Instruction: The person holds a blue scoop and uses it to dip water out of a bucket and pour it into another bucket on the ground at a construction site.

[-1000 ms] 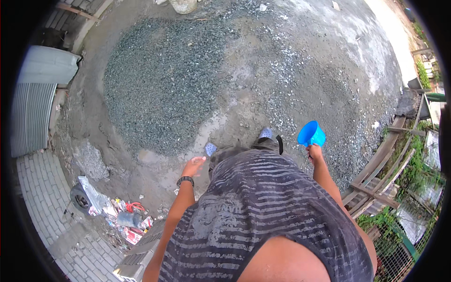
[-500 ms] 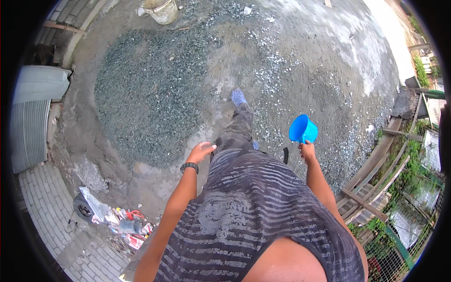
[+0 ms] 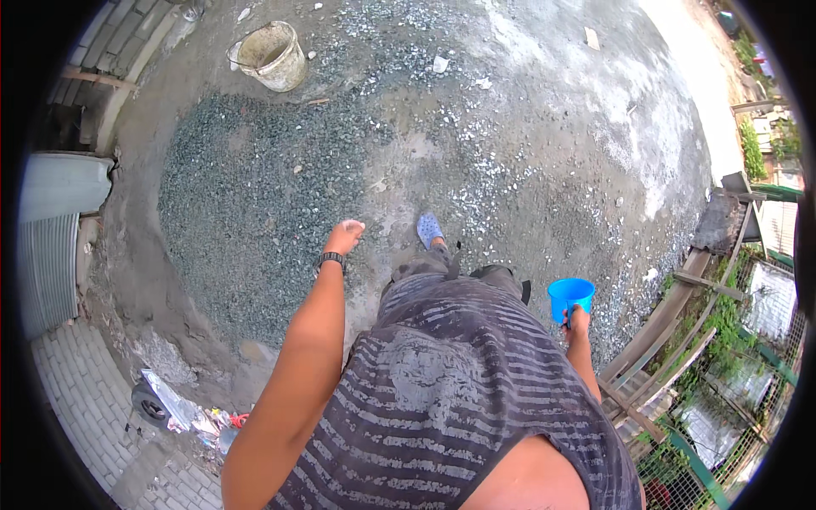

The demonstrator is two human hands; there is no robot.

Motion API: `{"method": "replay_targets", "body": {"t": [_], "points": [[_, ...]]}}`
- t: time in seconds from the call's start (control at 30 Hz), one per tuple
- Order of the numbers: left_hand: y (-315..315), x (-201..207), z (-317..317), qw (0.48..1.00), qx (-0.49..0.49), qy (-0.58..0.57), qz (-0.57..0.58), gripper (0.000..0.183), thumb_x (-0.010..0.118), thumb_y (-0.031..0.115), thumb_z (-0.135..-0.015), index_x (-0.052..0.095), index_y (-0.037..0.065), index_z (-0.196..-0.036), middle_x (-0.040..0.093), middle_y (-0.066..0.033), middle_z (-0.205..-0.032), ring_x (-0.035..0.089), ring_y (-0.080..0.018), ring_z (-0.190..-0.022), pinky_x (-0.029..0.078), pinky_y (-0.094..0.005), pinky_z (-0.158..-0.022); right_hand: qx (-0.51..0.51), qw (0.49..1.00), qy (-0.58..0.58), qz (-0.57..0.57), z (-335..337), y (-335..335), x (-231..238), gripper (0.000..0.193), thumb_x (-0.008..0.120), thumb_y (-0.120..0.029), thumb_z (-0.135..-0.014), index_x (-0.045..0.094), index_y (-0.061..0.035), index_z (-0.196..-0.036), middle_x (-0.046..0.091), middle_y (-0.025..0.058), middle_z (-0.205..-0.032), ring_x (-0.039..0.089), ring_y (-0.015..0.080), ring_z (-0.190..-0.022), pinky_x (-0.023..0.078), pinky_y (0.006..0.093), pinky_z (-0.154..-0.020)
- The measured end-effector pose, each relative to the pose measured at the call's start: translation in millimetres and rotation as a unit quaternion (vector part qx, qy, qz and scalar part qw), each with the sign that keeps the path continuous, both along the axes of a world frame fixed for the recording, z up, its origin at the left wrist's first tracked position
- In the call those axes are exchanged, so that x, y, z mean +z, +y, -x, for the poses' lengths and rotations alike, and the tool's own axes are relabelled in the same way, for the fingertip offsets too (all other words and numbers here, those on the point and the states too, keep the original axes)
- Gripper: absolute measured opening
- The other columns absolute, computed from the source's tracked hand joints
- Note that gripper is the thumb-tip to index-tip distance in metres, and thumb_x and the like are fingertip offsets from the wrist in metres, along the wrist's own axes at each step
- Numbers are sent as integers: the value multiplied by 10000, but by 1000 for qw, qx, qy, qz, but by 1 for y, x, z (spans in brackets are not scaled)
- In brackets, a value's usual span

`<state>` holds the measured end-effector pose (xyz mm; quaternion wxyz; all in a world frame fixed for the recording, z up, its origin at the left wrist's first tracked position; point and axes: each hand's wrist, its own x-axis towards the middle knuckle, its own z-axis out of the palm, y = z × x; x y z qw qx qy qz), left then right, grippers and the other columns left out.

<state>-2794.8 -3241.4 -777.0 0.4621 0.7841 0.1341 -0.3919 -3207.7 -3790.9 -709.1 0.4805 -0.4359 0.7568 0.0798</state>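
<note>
My right hand [image 3: 577, 320] grips the handle of a blue plastic dipper [image 3: 571, 293], held out at my right side above the gravelly ground. The dipper's round mouth points up and away from me; what is inside cannot be seen. My left hand [image 3: 345, 236], with a dark watch [image 3: 332, 257] on its wrist, hangs over the right edge of a spread heap of grey gravel [image 3: 255, 212]. Its fingers are loosely bent and slightly blurred, with nothing visible in them. A blue clog [image 3: 430, 229] shows on one foot ahead of me.
A dirty white bucket [image 3: 274, 59] stands beyond the gravel. Corrugated metal sheets [image 3: 51, 246] and grey block paving [image 3: 81, 382] lie along the left. An old tyre [image 3: 150, 404] sits beside litter. Wooden planks [image 3: 659, 331] and a wire fence with plants border the right.
The bucket and gravel now appear lower and nearer in view. My left hand has swung forward and up; my right hand with the dipper has dropped back towards my body.
</note>
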Motion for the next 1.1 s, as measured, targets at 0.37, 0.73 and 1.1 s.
{"method": "replay_targets", "body": {"t": [0.37,0.73,1.1], "points": [[-88,77,-197,982,60,-141,115,421,664,369,-913,642,48,-1184,708,-60,-1039,654,-133,-893,488,-281,-780,216,974,-39,46,-233,-58,7,360,413,-342,-950,597,-62,-816,608,71,-650,548,184,-464,421,347,-398],[44,-10,-11,919,284,243,-129,349,634,394,-852,712,131,-1068,700,-34,-883,660,-192,-779,521,-397,-698,523,850,-45,-30,-506,-191,-96,351,416,-350,-921,593,-53,-855,581,99,-648,527,219,-474,416,379,-417],[-135,68,-256,932,349,-75,-65,400,672,345,-910,650,82,-1211,696,-78,-997,665,-194,-918,507,-328,-804,617,778,-112,47,-1085,-97,-4,327,548,-395,-911,590,-74,-863,547,26,-699,463,117,-505,354,306,-409]]}}
